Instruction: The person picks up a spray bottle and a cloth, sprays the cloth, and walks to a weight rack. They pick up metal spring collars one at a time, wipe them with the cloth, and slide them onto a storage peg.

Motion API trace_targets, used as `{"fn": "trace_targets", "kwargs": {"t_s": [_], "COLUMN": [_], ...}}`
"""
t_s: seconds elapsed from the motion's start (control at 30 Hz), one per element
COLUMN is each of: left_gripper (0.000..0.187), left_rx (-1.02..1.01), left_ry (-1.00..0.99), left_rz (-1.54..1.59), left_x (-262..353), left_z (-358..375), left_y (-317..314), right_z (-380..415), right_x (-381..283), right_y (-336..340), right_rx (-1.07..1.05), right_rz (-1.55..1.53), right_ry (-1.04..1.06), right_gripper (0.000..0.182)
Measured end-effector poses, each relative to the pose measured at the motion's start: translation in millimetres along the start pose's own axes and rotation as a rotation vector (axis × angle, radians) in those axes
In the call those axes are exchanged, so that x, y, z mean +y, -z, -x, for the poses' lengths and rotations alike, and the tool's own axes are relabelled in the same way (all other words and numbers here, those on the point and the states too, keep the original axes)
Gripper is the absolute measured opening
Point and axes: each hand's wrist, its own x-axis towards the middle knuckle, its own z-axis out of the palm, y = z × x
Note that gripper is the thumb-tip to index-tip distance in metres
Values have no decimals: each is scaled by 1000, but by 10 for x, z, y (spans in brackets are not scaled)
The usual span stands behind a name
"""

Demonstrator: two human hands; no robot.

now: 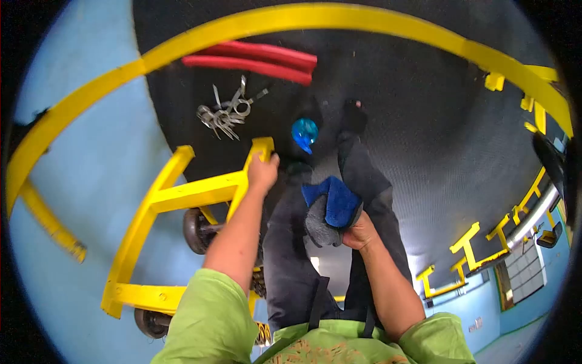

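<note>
My left hand [263, 173] is closed around the top end of an upright on a yellow metal rack [197, 193]. In my right hand [360, 233] is a bunched cleaning cloth [341, 203], blue on one side and grey on the other, held in front of my legs. Dark round dumbbells [197, 232] sit within the rack, partly hidden by its bars and my left arm. A translucent blue bottle [305, 132] lies on the black floor near my feet.
Red padded bars [251, 60] and a heap of grey metal pieces [227, 113] lie on the black mat. A long yellow beam [315, 16] curves across the far side. More yellow-framed equipment [467, 246] stands to the right, by a window [526, 276]. A light-blue wall [85, 170] is at left.
</note>
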Motion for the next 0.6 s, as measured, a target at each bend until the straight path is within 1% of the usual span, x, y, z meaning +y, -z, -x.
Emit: {"fn": "trace_targets", "kwargs": {"t_s": [0.07,0.1,0.13,0.17,0.2,0.23,0.3,0.37,0.4,0.43,0.47,0.5,0.53,0.6], "left_gripper": [63,63,68,73,77,78,83,67,67,52,41,41,33,27], "left_rx": [116,134,102,193,254,288,360,404,405,376,346,350,360,400], "left_ry": [-62,-9,-34,-63,-150,-195,-265,-280,-277,-280,-286,-291,-380,-554], "left_rz": [-25,-26,5,-98,-130,-160,-266,-321,-326,-387,-448,-453,-453,-443], "left_x": [-123,-36,-114,14,43,91,187,244,261,274,282,280,274,258], "left_z": [-609,-802,-1093,-1214,-1394,-1563,-1847,-2103,-2210,-2283,-2312,-2278,-2191,-2057], "left_y": [-262,-297,-368,-370,-409,-439,-487,-545,-554,-543,-520,-509,-511,-496], "right_z": [-111,-175,-191,-187,-173,-134,-82,-75,-70,-81,-82,-82,-80,-93], "right_x": [-101,-164,-191,-205,-217,-216,-219,-262,-212,-209,-229,-244,-229,-211], "right_y": [93,101,105,102,104,114,115,26,64,78,35,1,61,63], "right_rx": [64,71,92,166,239,261,86,83,112,109,120,128,105,92], "right_rz": [-19,-12,-21,-50,-76,-78,603,594,582,575,485,397,506,577], "right_ry": [-39,-43,-66,-98,-127,-142,-60,-128,-99,-101,-152,-198,-178,-130], "right_gripper": [47,49,49,51,54,54,52,48,45,45,46,47,47,48]}}
